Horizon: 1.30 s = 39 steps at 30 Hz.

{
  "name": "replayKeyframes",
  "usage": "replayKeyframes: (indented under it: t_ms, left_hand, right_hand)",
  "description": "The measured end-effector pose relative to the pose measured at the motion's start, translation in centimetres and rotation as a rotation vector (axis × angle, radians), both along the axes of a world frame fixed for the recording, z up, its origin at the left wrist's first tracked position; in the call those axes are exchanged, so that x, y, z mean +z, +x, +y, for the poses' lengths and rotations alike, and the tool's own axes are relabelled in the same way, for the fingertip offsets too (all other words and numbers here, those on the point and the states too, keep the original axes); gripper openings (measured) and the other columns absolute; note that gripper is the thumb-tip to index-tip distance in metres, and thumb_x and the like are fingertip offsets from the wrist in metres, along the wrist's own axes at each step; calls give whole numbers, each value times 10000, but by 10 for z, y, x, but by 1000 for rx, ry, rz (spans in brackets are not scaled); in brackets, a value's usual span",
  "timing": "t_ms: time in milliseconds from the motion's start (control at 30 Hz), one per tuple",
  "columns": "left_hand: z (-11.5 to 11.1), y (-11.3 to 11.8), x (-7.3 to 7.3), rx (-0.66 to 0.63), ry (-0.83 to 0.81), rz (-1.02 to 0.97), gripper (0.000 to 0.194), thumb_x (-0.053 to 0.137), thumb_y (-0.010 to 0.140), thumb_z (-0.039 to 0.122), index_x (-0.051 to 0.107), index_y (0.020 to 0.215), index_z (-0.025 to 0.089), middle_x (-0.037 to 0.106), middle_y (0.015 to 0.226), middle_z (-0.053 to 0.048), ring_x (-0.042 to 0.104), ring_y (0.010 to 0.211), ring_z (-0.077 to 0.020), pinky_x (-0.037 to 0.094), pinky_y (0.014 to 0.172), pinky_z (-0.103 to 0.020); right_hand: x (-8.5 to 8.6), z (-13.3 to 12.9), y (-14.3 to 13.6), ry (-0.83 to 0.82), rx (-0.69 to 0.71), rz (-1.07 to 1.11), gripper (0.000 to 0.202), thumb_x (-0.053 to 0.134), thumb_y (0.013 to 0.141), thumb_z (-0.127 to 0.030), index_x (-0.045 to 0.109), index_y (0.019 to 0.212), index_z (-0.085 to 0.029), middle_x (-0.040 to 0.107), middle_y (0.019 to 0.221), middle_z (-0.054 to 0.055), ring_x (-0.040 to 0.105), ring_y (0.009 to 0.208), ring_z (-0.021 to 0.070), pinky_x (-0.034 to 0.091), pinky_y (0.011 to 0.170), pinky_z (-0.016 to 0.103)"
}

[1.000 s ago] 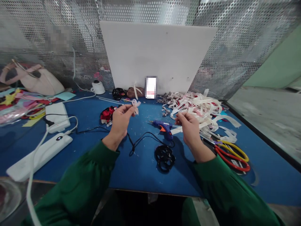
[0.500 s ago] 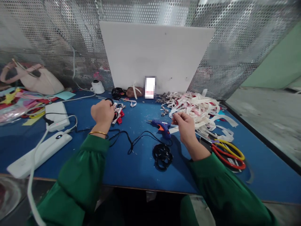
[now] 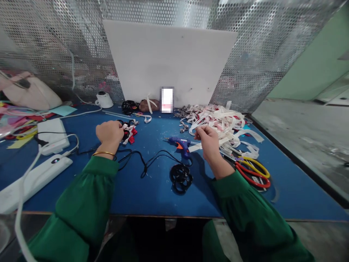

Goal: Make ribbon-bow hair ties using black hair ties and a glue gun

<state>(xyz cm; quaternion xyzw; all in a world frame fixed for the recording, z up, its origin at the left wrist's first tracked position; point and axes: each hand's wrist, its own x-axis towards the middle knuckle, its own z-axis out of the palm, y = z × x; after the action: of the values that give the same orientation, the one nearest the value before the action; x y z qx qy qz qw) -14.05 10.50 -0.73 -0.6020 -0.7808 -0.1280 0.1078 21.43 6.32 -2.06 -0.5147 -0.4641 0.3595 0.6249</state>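
My left hand (image 3: 109, 134) is closed at the near left edge of a small pile of red, white and black ribbon bows (image 3: 131, 131). Its fingertips are turned away, so what they hold, if anything, is hidden. My right hand (image 3: 209, 141) pinches thumb and fingers together beside a heap of white and pink ribbon strips (image 3: 223, 118); nothing between them can be made out. Left of that hand lies a blue glue gun (image 3: 178, 142) with an orange trigger. Closer to me is a small bunch of black hair ties (image 3: 180, 178).
A black cord (image 3: 143, 163) crosses the blue table (image 3: 152, 200). Scissors with red and yellow handles (image 3: 253, 173) lie at right. At left are a white power strip (image 3: 35, 182), a white cup (image 3: 104, 100) and a handbag (image 3: 32, 91). A white board (image 3: 169, 62) stands behind.
The view has turned slightly right, so everything sits further left. A black loop that showed at my left fingertips is no longer distinct from the pile. My right hand keeps its pinch.
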Motion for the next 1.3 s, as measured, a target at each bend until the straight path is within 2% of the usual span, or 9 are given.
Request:
replayKeyframes:
  t_ms: [200, 333, 467, 633, 767, 867, 967, 1100, 1300]
  left_hand:
    - [-12, 23, 9, -56, 254, -12, 317, 558, 874, 328, 742, 1073, 166, 712, 1136, -201, 594, 1043, -384, 374, 834, -470]
    - [-31, 66, 12, -272, 313, -205, 165, 618, 865, 292, 748, 909, 201, 739, 1040, -125, 629, 1001, -323, 407, 855, -426]
    - [-63, 114, 4, -637, 131, -450, 169, 686, 853, 344, 706, 751, 210, 742, 858, -55, 657, 845, -238, 443, 774, -343]
    - [-94, 143, -6, -986, -163, -539, 91, 694, 856, 304, 749, 825, 238, 753, 930, -22, 667, 818, -187, 462, 766, -299]
    - [-96, 146, -13, -1037, -291, -379, 183, 702, 838, 267, 774, 1006, 251, 750, 1010, -45, 676, 901, -226, 460, 779, -323]
    - [-95, 147, -16, -1041, -313, -339, 128, 683, 842, 257, 768, 933, 227, 745, 946, -54, 669, 917, -241, 450, 776, -329]
    - [-96, 148, -17, -1010, -331, -363, 43, 680, 809, 226, 720, 815, 212, 722, 846, -40, 652, 827, -223, 422, 697, -315]
    - [-96, 148, -14, -917, -402, -561, 33, 689, 769, 237, 668, 772, 212, 711, 784, -7, 635, 730, -190, 406, 649, -297]
    - [-92, 145, -15, -854, -486, -896, 92, 708, 758, 278, 665, 778, 199, 711, 713, 0, 651, 675, -174, 444, 648, -283]
  right_hand:
    - [1, 3, 8, -59, 88, -85, 252, 659, 734, -447, 579, 700, -210, 598, 635, -19, 558, 556, 128, 445, 592, 279]
    - [4, -5, 13, -187, 246, -573, 277, 634, 821, -445, 593, 671, -216, 619, 606, 7, 577, 567, 161, 388, 575, 290]
    - [4, -14, 11, -263, 191, -1029, 348, 665, 842, -507, 616, 638, -229, 645, 636, 44, 556, 612, 190, 299, 550, 300]
    - [0, -13, 6, -356, 209, -1134, 485, 657, 835, -591, 563, 530, -226, 594, 562, 58, 525, 559, 186, 294, 541, 306]
    - [-5, -9, 5, -405, 270, -1060, 556, 626, 839, -643, 532, 473, -235, 577, 481, 56, 524, 492, 179, 314, 514, 312]
    - [-8, -8, 4, -447, 322, -888, 572, 676, 782, -678, 517, 454, -237, 565, 407, 42, 487, 375, 155, 294, 436, 302]
    - [-13, -8, 2, -466, 346, -650, 509, 812, 693, -557, 508, 445, -232, 509, 343, 1, 437, 295, 126, 271, 362, 272]
    - [-19, -7, -3, -533, 327, -283, 355, 866, 641, -339, 569, 496, -209, 497, 349, -33, 445, 284, 117, 299, 308, 241]
    - [-15, -8, -9, -563, 272, 31, 133, 700, 775, -258, 636, 700, -169, 598, 490, -12, 573, 403, 127, 443, 350, 212]
